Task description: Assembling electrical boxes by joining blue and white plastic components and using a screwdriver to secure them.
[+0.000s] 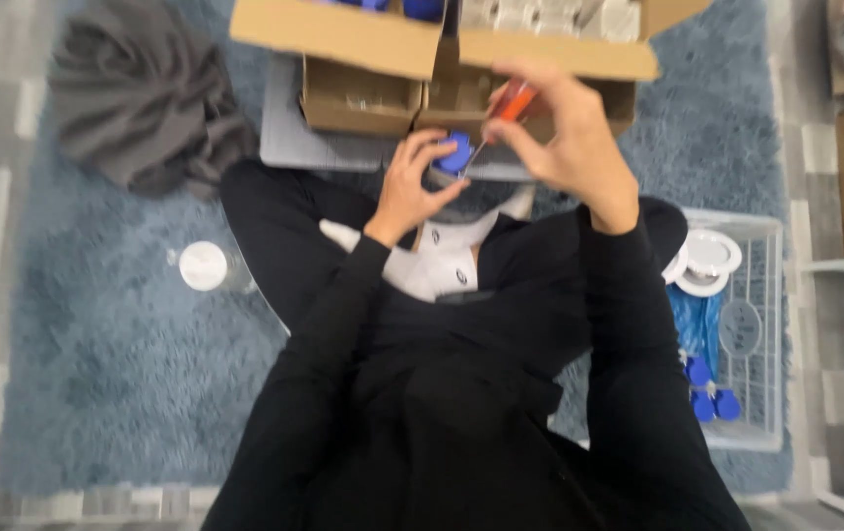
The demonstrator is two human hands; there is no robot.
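Observation:
I sit cross-legged in black clothes on a blue-grey rug. My left hand [412,187] grips a small object with a blue round cap [456,154], held over my lap. Above and to the right of it, my right hand [565,133] is closed around an orange-handled tool [511,101] whose thin metal tip points down at the blue cap. The body of the capped object is mostly hidden by my fingers. The picture is blurred by motion.
Open cardboard boxes [363,93] stand in front of me on a grey mat. A white wire basket [747,334] at my right holds white lids and blue-capped items. A clear bottle with a white cap [204,265] lies at left. Grey cloth [137,93] sits far left.

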